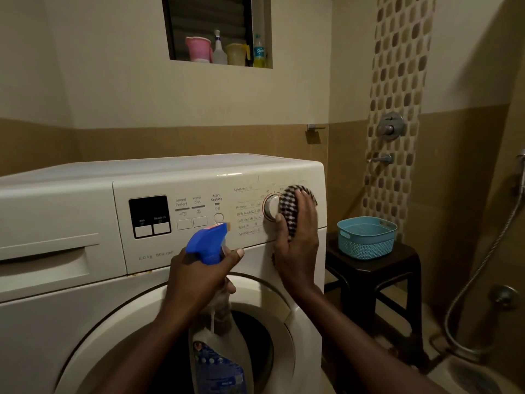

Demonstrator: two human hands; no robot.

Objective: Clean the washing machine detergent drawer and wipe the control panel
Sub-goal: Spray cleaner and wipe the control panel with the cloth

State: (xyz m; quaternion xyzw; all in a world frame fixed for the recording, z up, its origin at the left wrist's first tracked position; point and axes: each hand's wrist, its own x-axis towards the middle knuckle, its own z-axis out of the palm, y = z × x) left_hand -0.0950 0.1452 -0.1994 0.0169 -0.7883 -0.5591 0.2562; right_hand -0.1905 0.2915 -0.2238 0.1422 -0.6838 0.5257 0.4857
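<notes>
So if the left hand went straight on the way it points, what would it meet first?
The left hand grips a spray bottle whose blue nozzle leads, so it would probably meet the control panel first, just below the round start button. Depth is unclear from this one view.

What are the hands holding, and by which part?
The left hand grips the spray bottle by its neck, under the blue trigger head. The right hand presses a checkered cloth flat against the control panel.

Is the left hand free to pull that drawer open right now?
Probably not: the left hand grips the spray bottle, so its fingers are taken. The drawer itself is shut, with nothing in front of it.
</notes>
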